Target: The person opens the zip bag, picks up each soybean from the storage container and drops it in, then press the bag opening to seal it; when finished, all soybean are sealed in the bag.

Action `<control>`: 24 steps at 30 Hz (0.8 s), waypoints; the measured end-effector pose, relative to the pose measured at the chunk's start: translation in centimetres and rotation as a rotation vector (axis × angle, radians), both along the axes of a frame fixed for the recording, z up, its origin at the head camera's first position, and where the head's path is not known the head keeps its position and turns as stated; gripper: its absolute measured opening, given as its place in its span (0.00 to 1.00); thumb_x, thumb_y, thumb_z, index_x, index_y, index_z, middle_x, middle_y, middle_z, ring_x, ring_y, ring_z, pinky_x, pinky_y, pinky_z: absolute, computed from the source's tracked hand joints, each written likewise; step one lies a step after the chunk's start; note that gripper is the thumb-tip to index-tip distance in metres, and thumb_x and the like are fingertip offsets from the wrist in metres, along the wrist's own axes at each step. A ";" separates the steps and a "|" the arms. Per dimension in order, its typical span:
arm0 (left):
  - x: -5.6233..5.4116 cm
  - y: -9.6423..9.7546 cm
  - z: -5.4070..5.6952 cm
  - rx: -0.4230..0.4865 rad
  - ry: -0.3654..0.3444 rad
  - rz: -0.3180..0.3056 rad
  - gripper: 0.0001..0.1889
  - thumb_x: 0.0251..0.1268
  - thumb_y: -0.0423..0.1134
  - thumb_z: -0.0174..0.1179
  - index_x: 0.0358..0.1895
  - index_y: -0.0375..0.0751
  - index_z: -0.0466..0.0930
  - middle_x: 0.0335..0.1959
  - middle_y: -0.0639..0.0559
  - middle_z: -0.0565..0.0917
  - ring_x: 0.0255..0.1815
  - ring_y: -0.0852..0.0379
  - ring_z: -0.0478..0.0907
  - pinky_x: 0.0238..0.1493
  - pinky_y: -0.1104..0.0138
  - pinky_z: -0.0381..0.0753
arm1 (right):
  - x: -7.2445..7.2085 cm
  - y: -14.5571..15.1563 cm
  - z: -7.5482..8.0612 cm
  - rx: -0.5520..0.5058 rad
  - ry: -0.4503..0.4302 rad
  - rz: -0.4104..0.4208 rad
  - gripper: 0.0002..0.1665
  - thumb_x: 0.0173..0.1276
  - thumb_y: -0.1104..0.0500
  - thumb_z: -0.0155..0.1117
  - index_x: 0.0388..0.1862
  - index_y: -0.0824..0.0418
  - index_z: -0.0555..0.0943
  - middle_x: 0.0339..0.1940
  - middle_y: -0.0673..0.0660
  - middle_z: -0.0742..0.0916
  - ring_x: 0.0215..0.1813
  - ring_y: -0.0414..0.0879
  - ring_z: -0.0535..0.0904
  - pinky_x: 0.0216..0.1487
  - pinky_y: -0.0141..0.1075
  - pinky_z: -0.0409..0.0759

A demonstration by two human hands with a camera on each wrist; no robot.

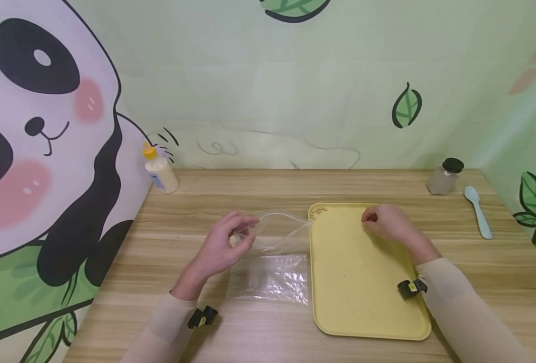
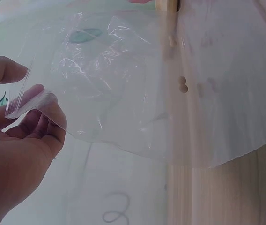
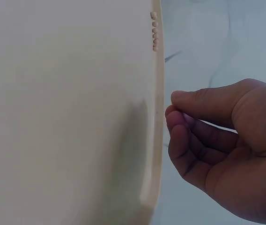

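Note:
My left hand holds one end of the mouth of a clear plastic zip bag, with the film between its thumb and curled fingers. The bag's mouth gapes in a loop and its far end meets the tray's left rim. Above the upper right part of a yellow tray is my right hand, thumb tip against the fingertips; nothing shows between them. Several small beige beans cluster in the tray's upper left corner. In the left wrist view, small round beans show through the film; whether they lie inside is unclear.
A white glue bottle with a yellow cap stands at the table's back left. A black-lidded jar is at the back right, with a light blue spoon beside it. A printed cloth hangs behind the wooden table.

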State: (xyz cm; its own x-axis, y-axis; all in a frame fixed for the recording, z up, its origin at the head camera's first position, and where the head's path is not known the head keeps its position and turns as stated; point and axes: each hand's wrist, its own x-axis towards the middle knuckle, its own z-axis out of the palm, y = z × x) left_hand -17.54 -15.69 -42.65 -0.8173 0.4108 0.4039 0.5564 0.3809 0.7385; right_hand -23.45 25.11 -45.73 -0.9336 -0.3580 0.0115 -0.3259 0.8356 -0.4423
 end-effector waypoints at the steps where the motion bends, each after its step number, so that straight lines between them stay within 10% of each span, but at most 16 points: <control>1: 0.0 0.0 0.0 -0.002 0.000 0.001 0.17 0.57 0.28 0.63 0.52 0.35 0.80 0.45 0.48 0.81 0.40 0.58 0.79 0.49 0.66 0.84 | 0.0 0.0 0.2 -0.002 0.003 -0.002 0.05 0.63 0.66 0.63 0.35 0.66 0.85 0.30 0.56 0.87 0.34 0.46 0.80 0.38 0.40 0.81; 24: 0.0 0.0 0.0 0.007 0.007 -0.017 0.18 0.57 0.26 0.62 0.53 0.33 0.79 0.46 0.47 0.81 0.41 0.56 0.80 0.49 0.66 0.84 | 0.3 -2.5 3.8 -0.104 0.050 -0.031 0.08 0.67 0.63 0.63 0.41 0.66 0.85 0.35 0.59 0.88 0.36 0.48 0.82 0.39 0.42 0.82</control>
